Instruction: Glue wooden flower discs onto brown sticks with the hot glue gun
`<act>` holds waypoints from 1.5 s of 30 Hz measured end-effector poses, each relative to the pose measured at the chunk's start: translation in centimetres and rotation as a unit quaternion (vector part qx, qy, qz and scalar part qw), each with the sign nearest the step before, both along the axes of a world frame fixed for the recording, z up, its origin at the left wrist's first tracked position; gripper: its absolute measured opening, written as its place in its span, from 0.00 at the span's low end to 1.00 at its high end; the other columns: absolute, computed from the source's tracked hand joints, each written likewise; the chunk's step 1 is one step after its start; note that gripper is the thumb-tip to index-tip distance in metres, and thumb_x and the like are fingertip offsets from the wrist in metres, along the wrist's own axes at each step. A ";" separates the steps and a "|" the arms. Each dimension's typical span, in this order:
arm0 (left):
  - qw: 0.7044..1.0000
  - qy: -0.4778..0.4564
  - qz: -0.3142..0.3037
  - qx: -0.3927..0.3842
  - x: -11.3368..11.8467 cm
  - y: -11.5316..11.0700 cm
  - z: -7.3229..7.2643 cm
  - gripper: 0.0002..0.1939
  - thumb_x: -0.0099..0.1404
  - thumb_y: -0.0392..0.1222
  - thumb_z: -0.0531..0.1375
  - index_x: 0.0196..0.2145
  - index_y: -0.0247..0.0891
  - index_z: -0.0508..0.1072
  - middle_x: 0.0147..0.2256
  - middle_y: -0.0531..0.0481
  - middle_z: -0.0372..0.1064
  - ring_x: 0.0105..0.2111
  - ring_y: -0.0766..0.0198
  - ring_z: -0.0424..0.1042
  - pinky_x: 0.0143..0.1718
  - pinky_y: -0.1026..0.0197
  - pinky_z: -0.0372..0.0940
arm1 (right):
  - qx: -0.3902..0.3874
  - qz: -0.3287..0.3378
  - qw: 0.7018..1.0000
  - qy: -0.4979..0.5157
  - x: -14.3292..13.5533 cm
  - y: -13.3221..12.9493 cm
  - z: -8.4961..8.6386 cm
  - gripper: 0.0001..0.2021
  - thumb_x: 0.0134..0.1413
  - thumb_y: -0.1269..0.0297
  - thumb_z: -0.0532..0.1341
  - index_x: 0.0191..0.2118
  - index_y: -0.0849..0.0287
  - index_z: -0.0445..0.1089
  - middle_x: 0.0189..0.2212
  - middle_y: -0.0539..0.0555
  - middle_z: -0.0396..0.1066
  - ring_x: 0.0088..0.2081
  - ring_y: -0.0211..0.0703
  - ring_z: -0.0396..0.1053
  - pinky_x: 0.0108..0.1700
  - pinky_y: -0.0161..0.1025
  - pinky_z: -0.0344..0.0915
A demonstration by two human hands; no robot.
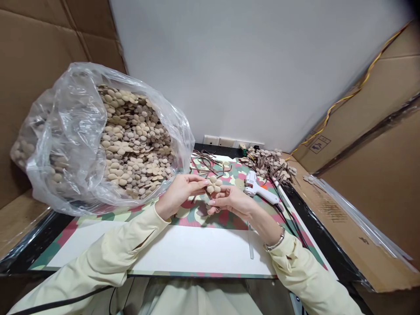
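A beige flower piece (214, 184) is held up over the camouflage-patterned mat, between both hands. My left hand (180, 192) pinches it at its left edge with thumb and fingertips. My right hand (231, 201) is closed just below and to the right, its fingers around a thin brown strip under the flower. Just right of my right hand lies a white glue gun (260, 188) with a black cable. A large clear plastic bag (72, 118) at the left is full of similar beige and grey-brown flower pieces (138, 148).
Brown strips (210, 162) lie loose behind my hands. A pile of flowers with stems (272, 164) sits at the back right. A white sheet (197, 249) covers the front. Cardboard (367, 144) stands at the right, by a wall with sockets (226, 142).
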State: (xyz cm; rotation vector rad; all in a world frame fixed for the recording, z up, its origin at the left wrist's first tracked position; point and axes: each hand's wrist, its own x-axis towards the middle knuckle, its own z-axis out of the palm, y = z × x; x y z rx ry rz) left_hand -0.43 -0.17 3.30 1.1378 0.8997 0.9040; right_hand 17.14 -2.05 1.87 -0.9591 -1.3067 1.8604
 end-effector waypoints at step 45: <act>0.994 0.013 0.091 0.065 0.5 -0.4 -1.6 0.13 0.55 0.46 0.63 0.29 0.35 0.65 0.26 0.48 0.75 0.32 0.61 0.74 0.33 0.63 0.66 | 0.066 -0.039 0.986 -0.151 1.2 -0.9 0.2 0.12 0.46 0.57 0.64 0.24 0.62 0.76 0.24 0.56 0.74 0.24 0.38 0.65 0.28 0.36 0.58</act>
